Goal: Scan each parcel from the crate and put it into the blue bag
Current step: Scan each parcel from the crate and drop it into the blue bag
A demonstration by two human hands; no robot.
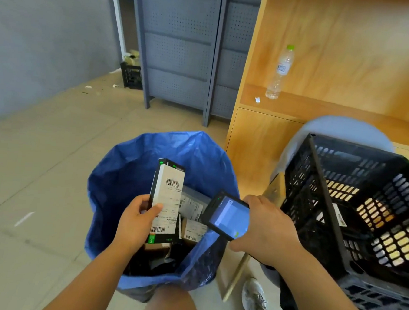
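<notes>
Head view: the left grip [136, 220] curls round a tall white-and-black parcel [168, 188] — barcode labels showing — above the blue bag [125, 168]; the right grip [266, 229] clasps a scanner [229, 216].

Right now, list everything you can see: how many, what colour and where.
bag: one, blue, open, on the floor in front
box: one, white and black, held upright over the bag
parcels: several, labelled, inside the bag
scanner: one, black, screen lit, held right of the box
crate: one, black, on the stool at right
stool: one, grey, under the crate
bottle: one, clear with green cap, on the shelf
shelf: one, wooden, behind the crate
rack: one, grey, far centre
far crate: one, black, left of the rack
shoe: one, white, bottom right
left hand: grips the box
right hand: holds the scanner
</notes>
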